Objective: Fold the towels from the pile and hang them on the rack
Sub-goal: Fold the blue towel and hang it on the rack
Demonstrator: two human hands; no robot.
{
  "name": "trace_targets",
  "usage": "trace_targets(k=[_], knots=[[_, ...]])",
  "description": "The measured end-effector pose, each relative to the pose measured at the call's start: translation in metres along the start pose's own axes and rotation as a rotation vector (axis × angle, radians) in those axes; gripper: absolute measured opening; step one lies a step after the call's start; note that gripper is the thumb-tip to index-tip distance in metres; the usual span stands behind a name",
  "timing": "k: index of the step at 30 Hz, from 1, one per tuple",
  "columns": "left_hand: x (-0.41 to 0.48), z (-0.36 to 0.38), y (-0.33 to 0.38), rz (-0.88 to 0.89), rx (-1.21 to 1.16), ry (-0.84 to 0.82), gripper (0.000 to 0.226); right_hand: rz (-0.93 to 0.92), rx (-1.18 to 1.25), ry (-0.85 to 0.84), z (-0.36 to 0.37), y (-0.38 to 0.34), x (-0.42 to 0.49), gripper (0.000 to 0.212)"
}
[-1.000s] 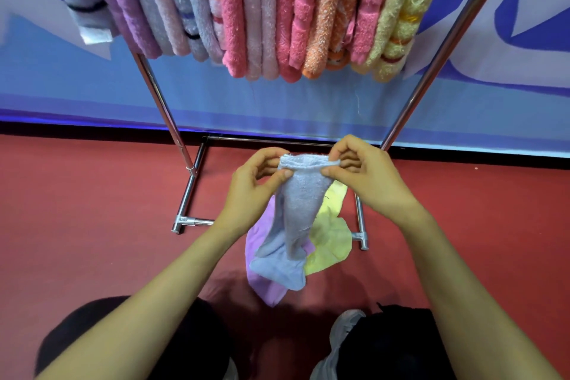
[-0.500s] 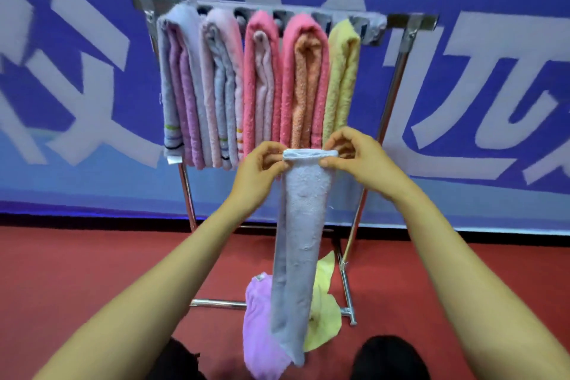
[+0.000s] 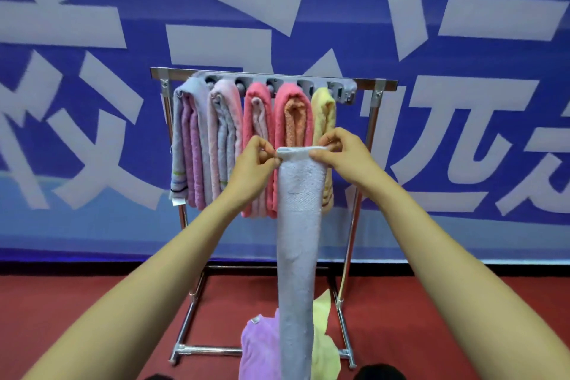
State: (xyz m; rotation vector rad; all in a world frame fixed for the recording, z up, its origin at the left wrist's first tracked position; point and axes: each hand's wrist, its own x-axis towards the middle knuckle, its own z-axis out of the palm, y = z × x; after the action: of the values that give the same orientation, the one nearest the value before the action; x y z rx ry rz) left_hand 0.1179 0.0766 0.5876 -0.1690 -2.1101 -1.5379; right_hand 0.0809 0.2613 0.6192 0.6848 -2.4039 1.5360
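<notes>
- Left hand pinched the top left corner of the pale lavender towel, fingers curled tight on the hem.
- Right hand pinched the top right corner, thumb and fingers closed on the same hem.
- The towel was looped terry, folded into a long narrow strip. It hung straight down between the forearms, in front of the rack, top edge taut and level. A flat woven band crossed it partway down.
- Rack was shiny metal tube with a flat top bar.
- Hung towels were fluffy folded strips draped side by side: lilac, pale pink, coral, orange, yellow.
- Crumpled purple towel and yellow towel lay on the red floor at the rack's base, behind the strip's lower end.
- Blue banner with big white characters hung behind.
</notes>
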Motion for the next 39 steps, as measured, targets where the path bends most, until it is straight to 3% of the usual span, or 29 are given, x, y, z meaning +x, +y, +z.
trace_targets(k=[10,13,15,22,31,39], knots=[[0.004,0.002,-0.005,-0.088,-0.172,-0.023,0.026,-0.027,-0.293,-0.176,-0.011,-0.001,0.015,0.023],[0.005,0.008,-0.004,-0.054,-0.139,-0.012,0.028,-0.077,-0.307,-0.342,-0.012,-0.002,0.016,0.053],[0.004,0.013,-0.002,-0.021,-0.084,0.001,0.028,-0.112,-0.286,-0.375,-0.006,-0.003,0.016,0.06],[-0.003,0.017,-0.004,0.006,0.005,0.056,0.037,-0.139,-0.204,-0.301,0.003,-0.003,0.028,0.023],[-0.018,0.008,-0.028,-0.14,-0.271,0.011,0.038,-0.191,-0.498,-0.493,0.023,-0.012,0.039,0.021],[-0.036,-0.001,-0.088,-0.195,-0.301,-0.266,0.032,-0.288,-0.265,-0.421,0.011,-0.023,0.04,0.019]])
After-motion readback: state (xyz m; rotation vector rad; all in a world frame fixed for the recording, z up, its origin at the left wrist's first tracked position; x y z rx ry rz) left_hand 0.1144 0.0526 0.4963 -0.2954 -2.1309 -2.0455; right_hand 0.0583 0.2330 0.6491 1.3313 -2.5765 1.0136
